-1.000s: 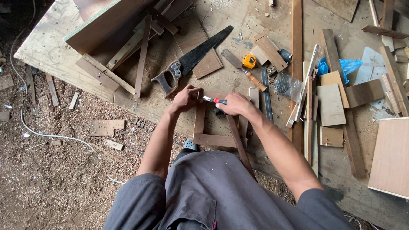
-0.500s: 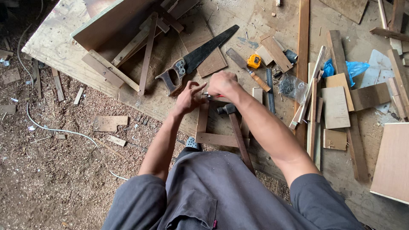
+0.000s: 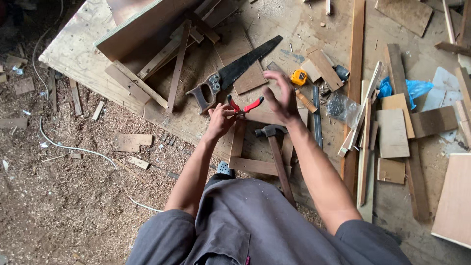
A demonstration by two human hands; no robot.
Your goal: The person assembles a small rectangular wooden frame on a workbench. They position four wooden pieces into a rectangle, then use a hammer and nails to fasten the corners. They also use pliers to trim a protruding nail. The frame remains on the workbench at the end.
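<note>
My left hand (image 3: 220,120) grips red-handled pliers (image 3: 244,106) at their head, the two handles spread apart and pointing right. It rests at the top left corner of a small wooden frame (image 3: 239,142) lying in front of me. My right hand (image 3: 279,95) is raised just right of the pliers, fingers spread and blurred, holding nothing. A hammer (image 3: 274,152) with a wooden handle lies on the frame below my right wrist. A hand saw (image 3: 235,71) with a dark blade lies just beyond my hands.
A yellow tape measure (image 3: 298,77), a clear plastic bag (image 3: 343,105) and a blue bag (image 3: 414,88) lie to the right among planks and wood offcuts. Long battens (image 3: 354,73) run along the right. Sawdust and a white cable (image 3: 73,147) cover the floor at left.
My right hand has lifted off the frame and opened, moving up and right. The pliers' red handles now show spread apart at my left hand.
</note>
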